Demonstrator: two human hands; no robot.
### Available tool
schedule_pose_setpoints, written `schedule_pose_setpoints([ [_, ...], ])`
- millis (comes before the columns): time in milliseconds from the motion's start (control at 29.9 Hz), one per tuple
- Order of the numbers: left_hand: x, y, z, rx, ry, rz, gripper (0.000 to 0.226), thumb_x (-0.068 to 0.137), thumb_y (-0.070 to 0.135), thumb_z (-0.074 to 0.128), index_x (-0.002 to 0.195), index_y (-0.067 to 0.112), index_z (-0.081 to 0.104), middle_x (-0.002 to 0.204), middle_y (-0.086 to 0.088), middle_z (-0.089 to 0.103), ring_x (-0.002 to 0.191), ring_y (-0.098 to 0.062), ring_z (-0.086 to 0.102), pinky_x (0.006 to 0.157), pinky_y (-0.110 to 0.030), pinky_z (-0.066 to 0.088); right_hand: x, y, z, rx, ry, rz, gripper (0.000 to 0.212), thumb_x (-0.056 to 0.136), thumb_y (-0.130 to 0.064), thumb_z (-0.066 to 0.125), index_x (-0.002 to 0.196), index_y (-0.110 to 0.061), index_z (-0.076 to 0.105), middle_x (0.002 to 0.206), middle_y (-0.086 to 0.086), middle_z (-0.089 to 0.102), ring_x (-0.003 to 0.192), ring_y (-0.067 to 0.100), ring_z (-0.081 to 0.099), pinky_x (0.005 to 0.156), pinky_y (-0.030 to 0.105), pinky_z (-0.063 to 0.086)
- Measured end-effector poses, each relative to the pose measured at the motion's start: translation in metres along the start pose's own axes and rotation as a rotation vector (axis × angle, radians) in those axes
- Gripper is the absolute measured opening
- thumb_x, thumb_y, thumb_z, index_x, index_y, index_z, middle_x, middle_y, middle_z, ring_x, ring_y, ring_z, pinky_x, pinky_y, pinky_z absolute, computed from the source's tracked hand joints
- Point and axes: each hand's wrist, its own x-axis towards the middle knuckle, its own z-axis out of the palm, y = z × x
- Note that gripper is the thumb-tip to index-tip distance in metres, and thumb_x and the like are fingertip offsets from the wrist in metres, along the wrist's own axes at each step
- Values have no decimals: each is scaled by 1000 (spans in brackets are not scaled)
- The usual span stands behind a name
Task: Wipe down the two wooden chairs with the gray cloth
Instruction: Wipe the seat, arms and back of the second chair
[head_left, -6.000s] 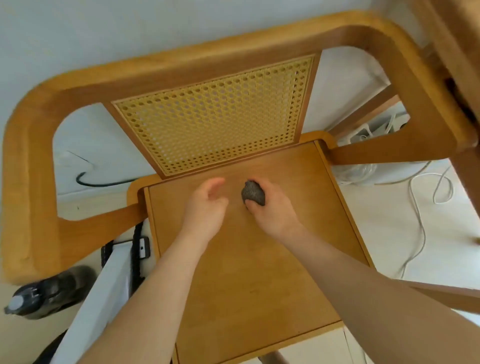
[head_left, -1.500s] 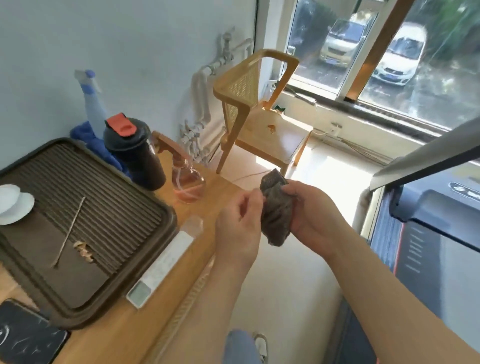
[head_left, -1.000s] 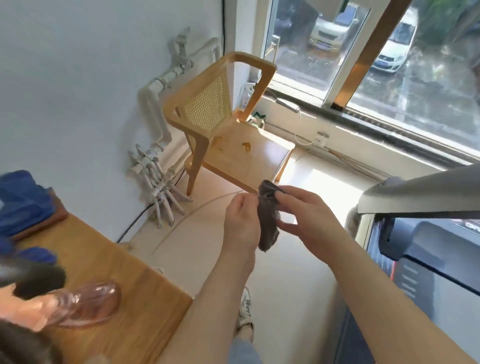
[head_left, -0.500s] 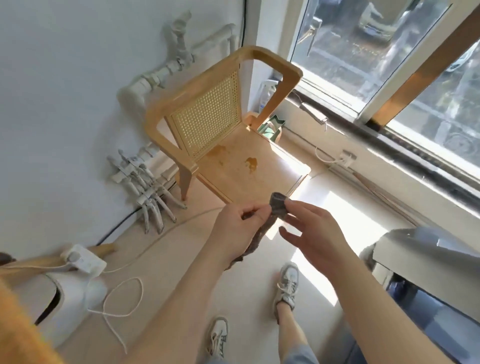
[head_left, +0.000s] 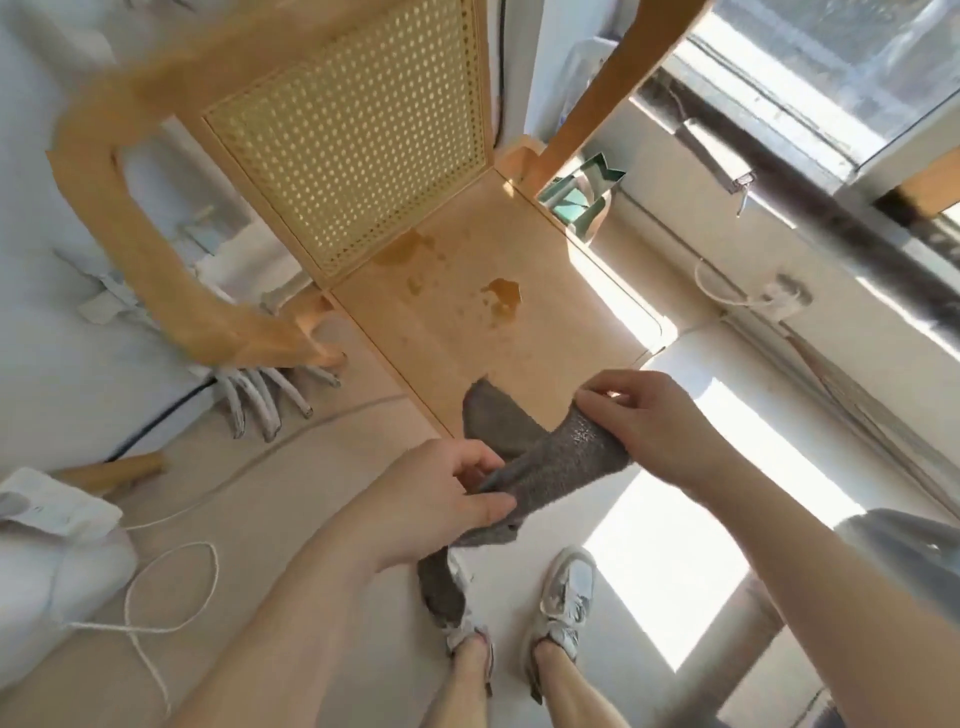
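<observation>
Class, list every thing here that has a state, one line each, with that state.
gray cloth: stretched between both hands.
left hand: grips the cloth's middle.
right hand: pinches the cloth's upper end.
wooden chair: upright, seat stained with brownish patches.
sneakers: worn, on the floor.

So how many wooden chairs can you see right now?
1. The wooden chair stands ahead, between the wall and the window, its seat stained. A wooden leg low on the left might belong to a second, otherwise out of view.

The upper edge cuts off the top rail of the chair (head_left: 467, 322). I can't see the middle of the gray cloth (head_left: 561, 462) behind the left hand (head_left: 428, 501).
</observation>
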Motion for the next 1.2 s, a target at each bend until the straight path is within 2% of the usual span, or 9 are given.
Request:
schedule_pose_setpoints([
  [100,38,-31,-5,73,-65,-73,20,88,15,61,88,34,67,89,8,72,79,-11,68,80,-35,55,38,32,5,-257,25,-22,14,92,-26,61,86,-20,72,81,-14,66,80,7,59,68,19,41],
  [201,65,-53,1,54,71,-36,32,92,7,47,87,35,63,80,7,70,72,-10,64,64,-26,50,61,58,14,-251,130,10,12,90,-28,63,84,-22,72,79,-12,67,76,4,60,64,18,41],
  [301,97,-68,15,202,320,74,22,95,21,45,97,38,57,77,12,62,69,-6,55,60,-26,41,81,84,29,-292,461,59,7,88,-26,66,93,-23,69,90,-4,61,77,12,56,68,25,42],
  [401,138,-92,21,472,516,122,32,89,27,60,119,35,52,100,9,54,94,-11,50,74,-27,42,100,112,53,-470,731,21,24,84,-14,65,108,-16,65,108,12,50,94,28,54,78,33,38],
  [535,171,-127,38,623,605,146,32,74,15,76,103,20,63,99,-3,52,91,-27,51,71,-42,50,98,136,141,-556,417,-268,25,90,-18,56,111,-7,65,121,16,58,107,36,58,84,43,48],
  [669,172,-159,61,740,472,247,29,86,15,60,116,15,62,116,-4,55,101,-25,54,84,-41,51,99,170,169,-708,111,-369,53,102,-44,30,146,-17,42,156,0,33,146,16,25,115,39,26],
  [802,200,-136,97,910,333,360,55,95,35,40,145,11,39,152,-7,35,139,-23,34,111,-42,29,134,202,98,-857,147,-283,60,101,-50,25,153,-18,26,159,-1,22,147,11,13,118,36,15],
  [1037,289,-54,109,972,319,342,64,99,40,21,152,12,0,161,-4,3,148,-17,-1,120,-38,2,220,193,26,-746,382,20,61,101,-40,25,153,-11,13,162,7,11,150,21,5,119,41,4],
  [1204,238,-96,64,870,318,297,58,94,33,31,148,11,29,153,-1,32,144,-16,24,114,-41,30,189,161,117,-631,444,95,61,102,-42,18,154,-11,8,163,7,3,150,17,-3,120,40,-3],
])
